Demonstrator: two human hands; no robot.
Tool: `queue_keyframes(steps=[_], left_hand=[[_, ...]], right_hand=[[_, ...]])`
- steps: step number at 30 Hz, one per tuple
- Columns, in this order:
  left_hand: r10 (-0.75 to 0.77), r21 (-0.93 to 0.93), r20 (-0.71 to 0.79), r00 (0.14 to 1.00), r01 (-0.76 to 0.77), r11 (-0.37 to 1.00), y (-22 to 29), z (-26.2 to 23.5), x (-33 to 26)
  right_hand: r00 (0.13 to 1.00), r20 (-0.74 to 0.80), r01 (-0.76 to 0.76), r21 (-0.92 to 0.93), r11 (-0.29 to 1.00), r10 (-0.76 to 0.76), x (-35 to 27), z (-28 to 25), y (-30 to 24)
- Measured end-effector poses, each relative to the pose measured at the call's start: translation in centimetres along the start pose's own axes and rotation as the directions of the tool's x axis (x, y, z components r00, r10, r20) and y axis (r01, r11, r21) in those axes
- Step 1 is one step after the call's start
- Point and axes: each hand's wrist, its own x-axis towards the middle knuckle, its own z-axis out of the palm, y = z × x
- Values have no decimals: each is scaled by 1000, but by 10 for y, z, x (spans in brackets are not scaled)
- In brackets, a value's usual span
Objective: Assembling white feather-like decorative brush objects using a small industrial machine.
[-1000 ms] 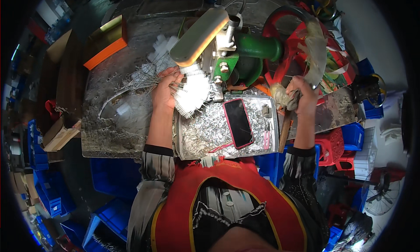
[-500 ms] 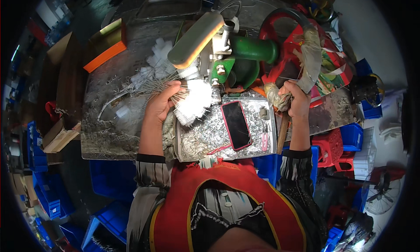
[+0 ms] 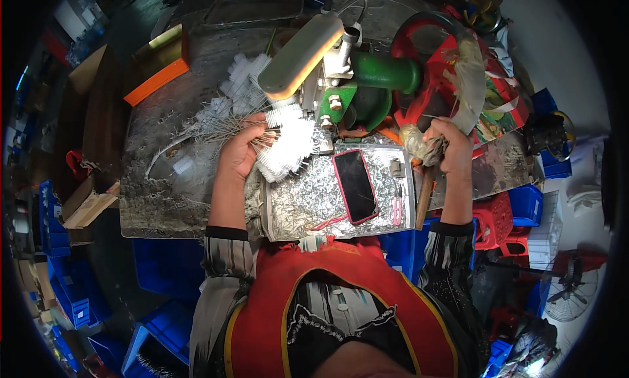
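My left hand [image 3: 238,154] is closed around the thin wire stems of a bunch of white-bristled brushes [image 3: 286,148]. The bristle ends point right, beside the metal head of a green hand press [image 3: 383,73]. On the right, the press carries a red wheel [image 3: 407,42] whose rim is partly wrapped in pale film and cloth. My right hand [image 3: 455,144] is closed on a wrapped handle [image 3: 414,142] at the wheel's lower side. More white brushes [image 3: 244,83] lie in a heap behind my left hand. A lit lamp [image 3: 300,57] covers part of the press head.
Before me, a shallow tray [image 3: 288,224] strewn with shiny metal scraps holds a red-cased phone [image 3: 356,188] and pink-handled snips [image 3: 397,209]. An orange box [image 3: 157,66] stands far left on the worn table. Blue bins [image 3: 164,266] sit below, red stools [image 3: 491,219] at right.
My right hand and the wrapped handle have shifted slightly right. In my left hand the brushes are turned a little, and one brush head now shows separately near the press head.
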Motion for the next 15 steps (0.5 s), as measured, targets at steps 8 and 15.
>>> queue_keyframes(steps=[8,15], left_hand=[[-2,16,-17,1000,2,1000,1,6,1],[-13,43,-12,1000,14,999,5,2,4]], right_hand=[[994,102,-37,-2,999,37,8,-2,-20],[850,228,460,116,880,-475,6,4,61]])
